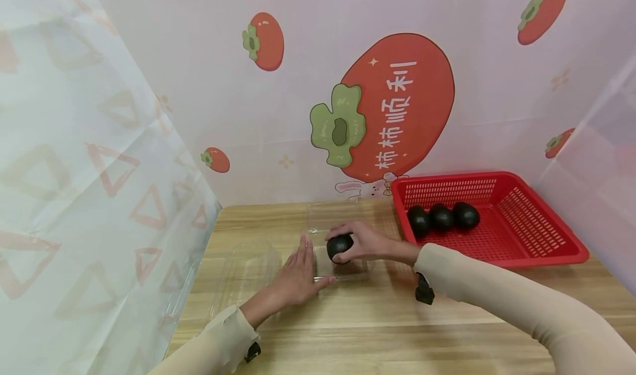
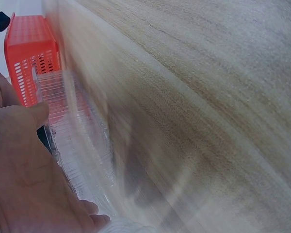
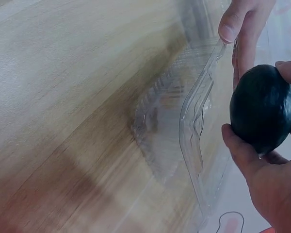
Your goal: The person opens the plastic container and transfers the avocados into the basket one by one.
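Observation:
My right hand (image 1: 365,241) holds a dark, egg-shaped avocado (image 1: 340,248) between thumb and fingers. In the right wrist view the avocado (image 3: 262,109) is just above the rim of a clear plastic box (image 3: 191,126). This box (image 1: 322,265) lies with its lid (image 1: 330,217) folded back towards the wall. At its left side rests my left hand (image 1: 296,278), fingers straight along the edge and thumb spread along the near rim. The left wrist view shows the ribbed clear box (image 2: 85,141) beside the left palm (image 2: 26,165).
A red slotted basket (image 1: 571,252) stands at the right with several more avocados (image 1: 441,217) at its left end. More clear plastic packaging (image 1: 243,275) lies left of the left hand. Printed sheeting (image 1: 278,115) closes off the back and sides of the wooden table (image 1: 377,336).

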